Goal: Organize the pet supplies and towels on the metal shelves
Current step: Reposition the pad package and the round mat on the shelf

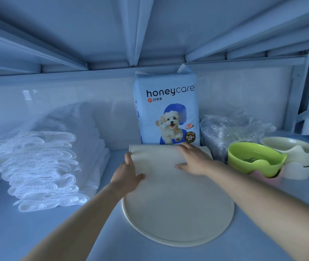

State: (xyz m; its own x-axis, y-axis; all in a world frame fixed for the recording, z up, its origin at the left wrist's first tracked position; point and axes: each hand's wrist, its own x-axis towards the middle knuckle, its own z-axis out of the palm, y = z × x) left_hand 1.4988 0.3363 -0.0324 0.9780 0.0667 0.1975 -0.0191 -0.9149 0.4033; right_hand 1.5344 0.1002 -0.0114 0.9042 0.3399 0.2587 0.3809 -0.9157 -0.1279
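A cream rubbery mat (176, 204) lies on the metal shelf (37, 232), its far end curled into a roll just in front of the upright honeycare pet pad pack (167, 110). My left hand (129, 172) grips the mat's left edge near the roll, thumb on top. My right hand (193, 159) presses flat on the rolled part, fingers spread. A stack of folded white towels (46, 166) sits at the left.
A green pet bowl (253, 159) stacked on a pink one, and cream bowls (297, 153), stand at the right. A crumpled clear plastic bag (231, 127) lies behind them. The upper shelf hangs low overhead; a shelf post (297, 95) rises at the right.
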